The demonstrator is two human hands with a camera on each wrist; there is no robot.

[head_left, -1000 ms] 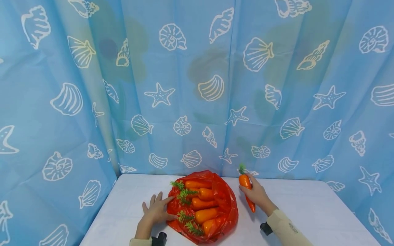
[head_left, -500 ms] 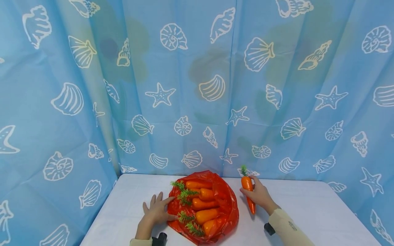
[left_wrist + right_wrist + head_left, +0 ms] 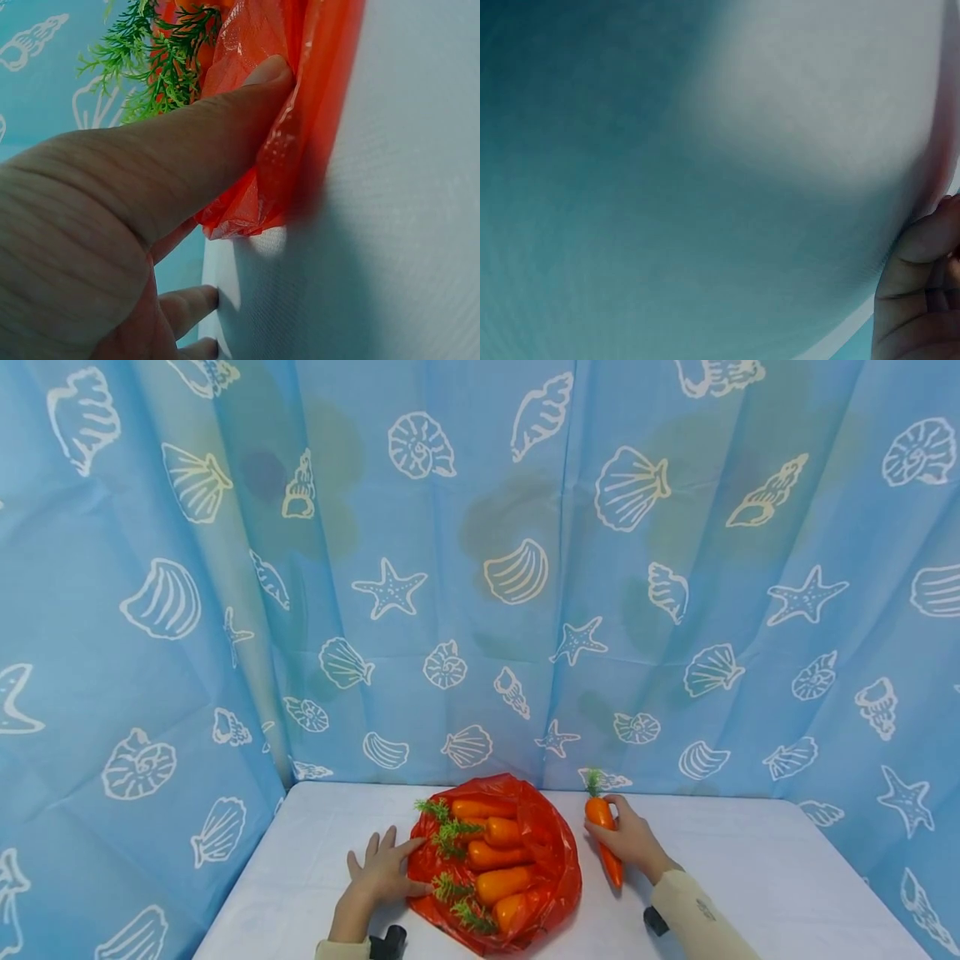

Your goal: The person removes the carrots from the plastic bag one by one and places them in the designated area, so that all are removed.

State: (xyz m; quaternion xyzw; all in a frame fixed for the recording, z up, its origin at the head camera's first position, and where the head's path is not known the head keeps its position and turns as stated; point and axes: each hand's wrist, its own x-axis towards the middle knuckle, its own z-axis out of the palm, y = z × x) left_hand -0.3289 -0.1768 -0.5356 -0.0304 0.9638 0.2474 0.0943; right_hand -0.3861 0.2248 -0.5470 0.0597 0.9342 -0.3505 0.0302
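Note:
A red plastic bag (image 3: 558, 852) lies open-mouthed on the table, with several orange carrots (image 3: 501, 883) inside, their green tops pointing left. My left hand (image 3: 382, 870) is at the bag's left edge, fingers spread. In the left wrist view its thumb (image 3: 199, 135) lies straight against the red plastic, and other fingertips are near the white cloth. To the right of the bag, my right hand (image 3: 636, 839) holds a single carrot (image 3: 598, 812), green top toward the curtain and tip toward me. The right wrist view catches only part of that hand (image 3: 915, 300) at its edge; the carrot is barely visible there.
A white cloth covers the table (image 3: 735, 868). Behind and to the left hangs a blue curtain (image 3: 465, 610) printed with white shells and starfish, meeting the table's far edge. Dark wrist devices (image 3: 388, 942) sit at both cuffs.
My right hand and its carrot have shifted slightly right and a little nearer to me. The left hand and the bag look unmoved.

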